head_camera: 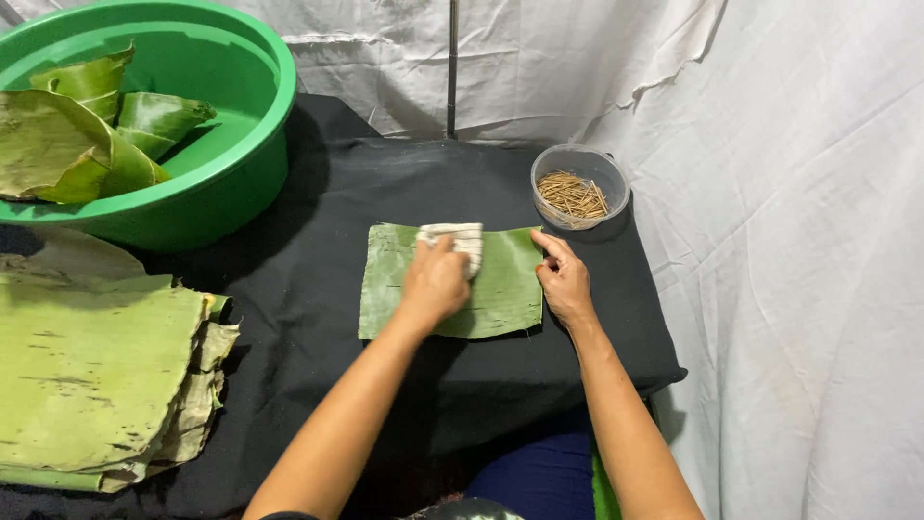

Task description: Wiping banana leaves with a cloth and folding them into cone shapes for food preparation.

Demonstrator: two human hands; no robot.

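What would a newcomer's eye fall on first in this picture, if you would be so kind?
Most likely the two bare hands at the centre: the left hand presses a striped cloth onto a green leaf piece on the black-covered table, while the right hand pins the leaf's right edge. Next, the big green basin holding folded leaves at top left, the stack of leaves at lower left, and the clear tub of small sticks behind the right hand.
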